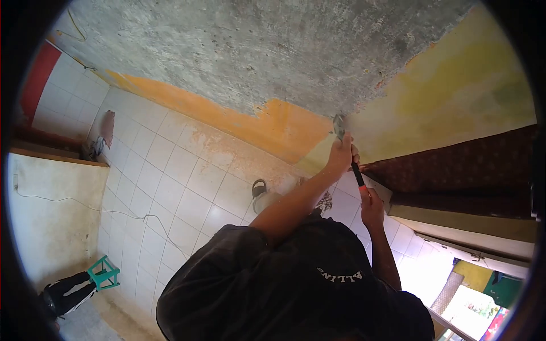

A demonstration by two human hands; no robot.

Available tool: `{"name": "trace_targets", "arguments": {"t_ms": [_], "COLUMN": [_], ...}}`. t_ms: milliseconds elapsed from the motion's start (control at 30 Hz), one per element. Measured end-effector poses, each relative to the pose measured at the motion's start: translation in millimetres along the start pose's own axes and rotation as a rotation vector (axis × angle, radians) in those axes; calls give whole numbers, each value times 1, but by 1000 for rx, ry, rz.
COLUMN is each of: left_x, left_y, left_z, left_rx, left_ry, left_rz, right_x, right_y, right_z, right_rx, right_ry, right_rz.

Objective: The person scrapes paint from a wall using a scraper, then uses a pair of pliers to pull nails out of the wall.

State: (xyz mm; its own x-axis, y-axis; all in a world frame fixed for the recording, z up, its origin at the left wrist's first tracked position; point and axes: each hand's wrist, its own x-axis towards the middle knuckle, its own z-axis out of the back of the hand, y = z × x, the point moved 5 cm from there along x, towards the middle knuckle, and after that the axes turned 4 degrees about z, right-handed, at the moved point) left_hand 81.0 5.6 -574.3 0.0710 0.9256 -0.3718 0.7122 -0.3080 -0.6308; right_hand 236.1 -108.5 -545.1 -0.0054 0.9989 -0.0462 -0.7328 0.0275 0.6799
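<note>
My left hand [341,154] is closed around the upper part of a long-handled scraper [356,174], just below its grey head. Lower down, my right hand [372,207] grips the same handle near its red band. The scraper's head [339,126] is up against the wall, where bare grey plaster meets orange and yellow-green paint. A rough, bare grey area [273,51] spreads across the wall, with an orange painted strip [284,128] along its lower side. Whether the scraper's edge touches the wall is too blurred to tell.
White floor tiles [151,139] carry scattered dust along the wall. A thin cable [145,217] crosses the floor. At lower left are a green stool [104,273] and a person's dark-clothed legs [71,292]. Dark brown patterned cloth [449,170] lies to the right.
</note>
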Motion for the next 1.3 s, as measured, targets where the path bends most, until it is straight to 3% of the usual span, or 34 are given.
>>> {"name": "trace_targets", "arguments": {"t_ms": [100,200,267,500,667,800,1033,1167,1300], "left_x": [-1,5,6,7,4,6,7,15,17], "left_y": [1,-5,-4,-4,-1,-8,-5,-36,-33], "left_z": [4,12,11,17,8,20,12,35,39], "left_rx": [-27,-57,-28,-48,-38,-45,21,0,14], "left_ry": [12,15,-4,6,6,-12,22,10,37], "left_rz": [63,6,19,43,27,62,33,-59,-15], "right_x": [1,8,5,2,-4,3,-8,19,14], "right_y": [1,12,1,7,-2,19,10,44,31], "right_z": [-3,-8,-12,-21,-15,-20,-11,-24,-36], "right_rx": [-36,-26,32,-9,98,-27,38,-5,52], "right_ry": [59,45,54,84,76,32,33,-2,26], "right_rz": [-13,45,-99,-69,-216,-29,-181,60,-64]}}
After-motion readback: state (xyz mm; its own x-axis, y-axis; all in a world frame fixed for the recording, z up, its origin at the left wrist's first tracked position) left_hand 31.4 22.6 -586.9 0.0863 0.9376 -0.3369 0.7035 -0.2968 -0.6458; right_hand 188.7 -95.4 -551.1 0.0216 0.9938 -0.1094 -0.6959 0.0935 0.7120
